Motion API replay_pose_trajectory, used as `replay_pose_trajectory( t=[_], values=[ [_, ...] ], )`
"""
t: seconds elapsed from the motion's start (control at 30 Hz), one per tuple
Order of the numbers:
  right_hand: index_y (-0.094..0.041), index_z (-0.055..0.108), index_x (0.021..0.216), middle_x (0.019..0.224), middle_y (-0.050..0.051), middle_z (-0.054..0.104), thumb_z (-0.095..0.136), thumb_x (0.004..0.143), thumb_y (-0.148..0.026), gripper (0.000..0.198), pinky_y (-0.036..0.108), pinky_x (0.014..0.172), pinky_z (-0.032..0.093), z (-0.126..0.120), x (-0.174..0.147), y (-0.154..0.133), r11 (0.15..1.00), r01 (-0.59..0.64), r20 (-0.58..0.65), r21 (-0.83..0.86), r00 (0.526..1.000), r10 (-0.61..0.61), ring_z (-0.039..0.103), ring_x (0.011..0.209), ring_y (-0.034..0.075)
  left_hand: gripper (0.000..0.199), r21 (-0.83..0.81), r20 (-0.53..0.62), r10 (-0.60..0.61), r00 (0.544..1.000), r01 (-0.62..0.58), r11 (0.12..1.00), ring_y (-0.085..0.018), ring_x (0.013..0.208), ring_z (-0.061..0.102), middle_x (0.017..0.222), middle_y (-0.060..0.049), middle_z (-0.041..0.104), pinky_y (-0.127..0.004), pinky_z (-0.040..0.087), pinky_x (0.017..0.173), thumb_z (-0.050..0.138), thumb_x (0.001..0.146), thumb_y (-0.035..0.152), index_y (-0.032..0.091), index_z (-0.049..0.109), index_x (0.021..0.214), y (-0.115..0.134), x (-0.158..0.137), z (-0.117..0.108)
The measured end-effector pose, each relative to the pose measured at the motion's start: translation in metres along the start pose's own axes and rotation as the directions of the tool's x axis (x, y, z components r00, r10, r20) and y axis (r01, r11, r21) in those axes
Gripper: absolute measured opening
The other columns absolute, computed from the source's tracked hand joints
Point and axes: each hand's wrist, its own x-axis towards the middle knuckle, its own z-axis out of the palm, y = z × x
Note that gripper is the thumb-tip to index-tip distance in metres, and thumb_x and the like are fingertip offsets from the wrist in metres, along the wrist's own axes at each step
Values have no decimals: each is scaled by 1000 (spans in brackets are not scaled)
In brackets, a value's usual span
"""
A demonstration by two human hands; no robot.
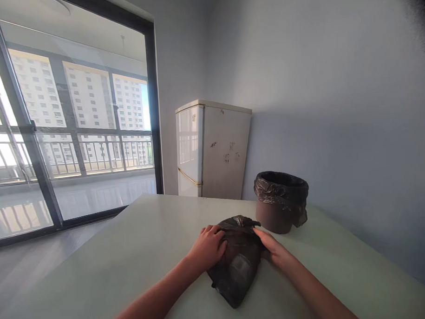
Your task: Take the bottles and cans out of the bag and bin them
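A filled black plastic garbage bag (241, 265) lies on the pale green table between my hands, its gathered top pointing away from me. My left hand (211, 245) is bent over the bag's upper left side, with its fingers curled onto the plastic. On the other side, my right hand (271, 247) grips the bag near its top right, thumb on the plastic and the other fingers mostly hidden behind or under it. Something pale shows faintly through the thin film. Just beyond my right hand stands a brown trash can (273, 217) with a black liner (281, 187) folded over its rim.
The table (159, 240) reaches to the wall on the right. Behind its far edge stands a white refrigerator (222, 150) with worn marks on its side. A dark-framed sliding glass door (93, 135) to a balcony is at the left.
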Motion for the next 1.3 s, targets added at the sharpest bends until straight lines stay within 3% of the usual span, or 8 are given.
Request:
replay_pose_trajectory(
  t=[0.2, 0.3, 0.47, 0.6, 0.73, 0.9, 1.1, 1.3],
  values=[
    [-18, 73, 82, 88, 9, 80, 73, 75, -41, 24, 32, 72, 56, 3, 0, 0, 991, 137, 61, -4, 989, -136, 74, 82, 25, 29, 107, -43, -38, 998, 42, 993, -28, 118, 61, 127, -11, 69, -48, 45, 107, 45, 101, 23, 20, 72, 111, -13, 6, -3],
    [-19, 72, 90, 90, 8, 79, 74, 72, -48, 34, 32, 65, 55, 4, 2, 1, 986, 162, -17, -24, 987, -163, 74, 80, 26, 32, 141, -132, -68, 989, 86, 986, -31, 126, 56, 134, -13, 65, -51, 41, 110, 41, 104, 25, 19, 71, 115, -9, 5, -11],
    [-20, 67, 81, 80, 6, 77, 75, 66, -53, 37, 32, 62, 53, 2, 11, 9, 980, 199, -160, -8, 967, -197, 71, 74, 25, 43, -66, -62, 89, 994, -93, 993, -28, 121, 58, 134, -7, 65, -47, 44, 108, 52, 100, 54, 30, 61, 134, 15, -6, -23],
    [-21, 66, 77, 78, 5, 76, 72, 68, -55, 35, 33, 70, 55, 3, 12, 10, 965, 264, -200, 7, 945, -257, 71, 79, 26, 77, -45, 11, 169, 986, -169, 985, -37, 132, 51, 147, -10, 57, -61, 29, 120, 70, 80, 69, 32, 53, 146, 27, -16, -18],
    [-21, 70, 84, 85, 8, 78, 66, 74, -50, 31, 37, 74, 58, 5, 7, 3, 964, 265, -144, 34, 955, -258, 73, 87, 29, 77, 5, 58, 162, 985, -162, 987, -39, 138, 47, 154, -12, 51, -65, 22, 122, 69, 80, 52, 29, 48, 150, 25, -19, -13],
    [-18, 73, 88, 87, 14, 79, 64, 79, -42, 27, 43, 78, 61, 8, -6, -9, 984, 157, 25, 79, 987, -159, 75, 88, 32, 68, 68, 51, 74, 996, -78, 995, -39, 134, 50, 146, -15, 58, -65, 23, 122, 61, 76, 30, 21, 56, 143, 20, -16, -12],
    [-23, 70, 117, 103, 8, 79, 70, 78, -32, 40, 38, 85, 59, 19, -26, -16, 984, 139, 273, 108, 948, -163, 74, 97, 28, 58, 115, -25, -34, 999, 36, 993, -36, 132, 51, 139, -15, 62, -64, 21, 122, 55, 76, 19, 20, 62, 133, 16, -10, -1],
    [-20, 74, 106, 95, 9, 78, 57, 85, -47, 38, 34, 76, 58, 29, -26, -11, 958, 281, 191, -52, 945, -267, 73, 90, 28, 54, 194, -103, -108, 989, 126, 973, -35, 134, 50, 139, -15, 61, -62, 23, 121, 50, 78, 7, 18, 63, 129, -3, -2, 8]
  ],
)
